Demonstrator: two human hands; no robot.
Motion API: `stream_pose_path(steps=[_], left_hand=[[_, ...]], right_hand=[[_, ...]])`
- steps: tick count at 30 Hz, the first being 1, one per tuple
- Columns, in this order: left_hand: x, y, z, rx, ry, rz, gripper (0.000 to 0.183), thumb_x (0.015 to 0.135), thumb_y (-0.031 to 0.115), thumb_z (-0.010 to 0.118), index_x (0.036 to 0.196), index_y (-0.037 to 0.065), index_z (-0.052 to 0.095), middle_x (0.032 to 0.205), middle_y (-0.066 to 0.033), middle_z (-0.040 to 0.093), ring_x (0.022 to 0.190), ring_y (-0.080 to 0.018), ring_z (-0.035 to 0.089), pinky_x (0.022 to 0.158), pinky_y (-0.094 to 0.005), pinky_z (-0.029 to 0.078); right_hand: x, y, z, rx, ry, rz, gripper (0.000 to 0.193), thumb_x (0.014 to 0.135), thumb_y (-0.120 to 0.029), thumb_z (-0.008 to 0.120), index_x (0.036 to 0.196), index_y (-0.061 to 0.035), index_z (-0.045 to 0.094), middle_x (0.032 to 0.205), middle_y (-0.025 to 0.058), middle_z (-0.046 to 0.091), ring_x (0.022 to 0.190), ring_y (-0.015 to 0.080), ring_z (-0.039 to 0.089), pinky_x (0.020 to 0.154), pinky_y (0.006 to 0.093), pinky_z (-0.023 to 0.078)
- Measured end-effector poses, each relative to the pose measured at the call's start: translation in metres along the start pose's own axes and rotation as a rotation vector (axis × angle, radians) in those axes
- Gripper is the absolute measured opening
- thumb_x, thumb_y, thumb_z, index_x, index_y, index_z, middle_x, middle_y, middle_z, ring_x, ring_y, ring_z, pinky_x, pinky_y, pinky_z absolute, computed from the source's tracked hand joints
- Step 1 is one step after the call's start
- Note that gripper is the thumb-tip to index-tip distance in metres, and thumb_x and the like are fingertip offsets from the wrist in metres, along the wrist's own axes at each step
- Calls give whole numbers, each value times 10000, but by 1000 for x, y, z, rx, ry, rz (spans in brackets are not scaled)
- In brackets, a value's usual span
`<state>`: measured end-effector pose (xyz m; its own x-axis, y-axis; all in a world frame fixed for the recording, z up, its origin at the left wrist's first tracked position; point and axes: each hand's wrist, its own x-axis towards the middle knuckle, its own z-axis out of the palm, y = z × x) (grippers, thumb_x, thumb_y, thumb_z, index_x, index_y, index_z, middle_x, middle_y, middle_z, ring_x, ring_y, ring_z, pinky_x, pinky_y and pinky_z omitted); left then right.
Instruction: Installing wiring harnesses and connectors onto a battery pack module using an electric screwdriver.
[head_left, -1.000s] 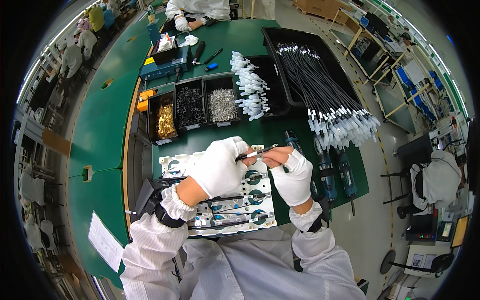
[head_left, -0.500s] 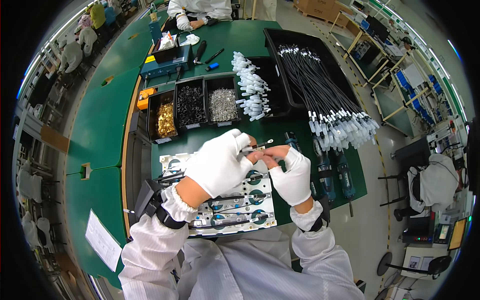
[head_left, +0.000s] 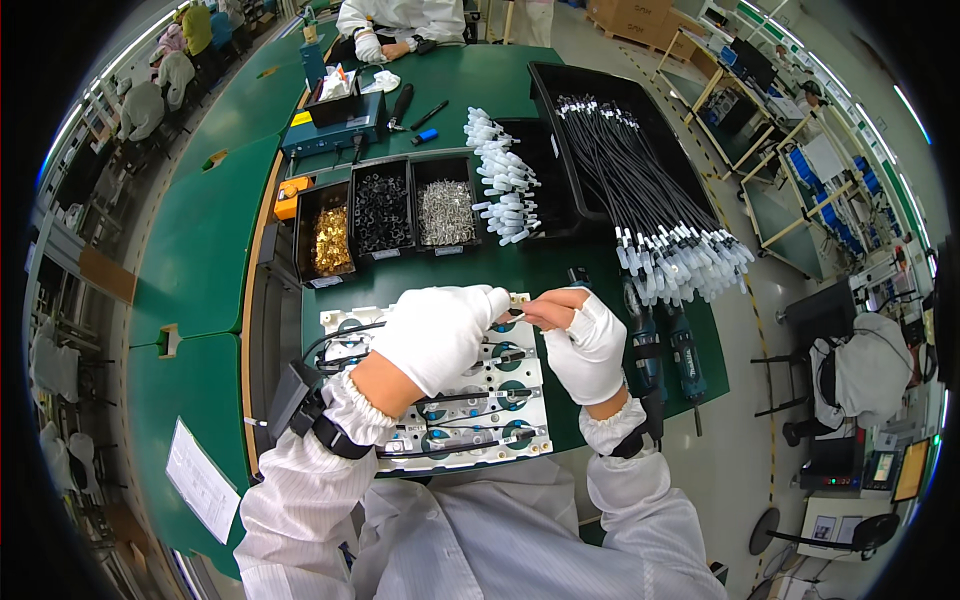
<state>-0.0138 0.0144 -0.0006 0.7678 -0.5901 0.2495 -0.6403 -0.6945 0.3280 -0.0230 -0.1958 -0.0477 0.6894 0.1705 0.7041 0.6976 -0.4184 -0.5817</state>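
My left hand (head_left: 440,335), in a white glove with bare fingertips, is closed over the far part of a white plate (head_left: 535,420). Its thumb and finger pinch a short black cable end (head_left: 516,312), mostly hidden by the fingers. From the right, my right hand (head_left: 582,340), gloved the same way, meets it with fingertips pinched on the same cable end. Round dark-green openings, blue dots and several black cables (head_left: 470,397) lie across the plate, which sits on the green table under both hands.
Beyond the plate stand bins of gold parts (head_left: 331,240), black parts (head_left: 382,212) and silver parts (head_left: 446,212). White-capped pieces (head_left: 505,180) and a black tray (head_left: 560,80) of black cables are farther right. Power screwdrivers (head_left: 686,355) lie at right. Across the table sits another person (head_left: 400,20).
Both hands have come down slightly toward the plate. The cable's ring-shaped tip, which stuck out between the fingers before, is now mostly covered, and the right fingers have closed in on it.
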Motion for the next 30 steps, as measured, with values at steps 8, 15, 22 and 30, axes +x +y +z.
stream_pose_path(steps=[8, 15, 22, 30], left_hand=[[-1, -13, 5, -201, 24, -7, 172, 838, 20, 637, 989, 103, 641, 875, -128, 642, 822, -343, 669, 703, -434, 531], [5, 6, 14, 29, 65, -108, 20, 860, 67, 646, 856, 58, 664, 898, -89, 602, 914, -310, 612, 810, -413, 508], [10, 11, 18, 57, 61, -96, 50, 837, 70, 658, 883, 53, 649, 885, -92, 604, 870, -303, 625, 751, -424, 534], [3, 1, 26, -2, 14, -61, 176, 851, 131, 702, 1019, 83, 683, 928, -94, 639, 986, -272, 658, 768, -387, 572]], right_hand=[[5, -1, -12, -137, -150, -112, 387, 720, 124, 677, 1056, -51, 754, 980, 109, 697, 853, 289, 676, 746, 354, 563], [-5, 9, -4, -121, -137, 45, 333, 727, 149, 650, 975, -43, 761, 942, 114, 717, 807, 264, 688, 710, 334, 567], [11, 0, -9, -263, -274, 9, 275, 770, 78, 648, 983, -58, 756, 929, 89, 686, 837, 288, 665, 756, 380, 557], [10, 4, -11, -318, -374, -1, 318, 747, 121, 631, 986, -49, 755, 963, 122, 714, 894, 300, 696, 800, 382, 570]])
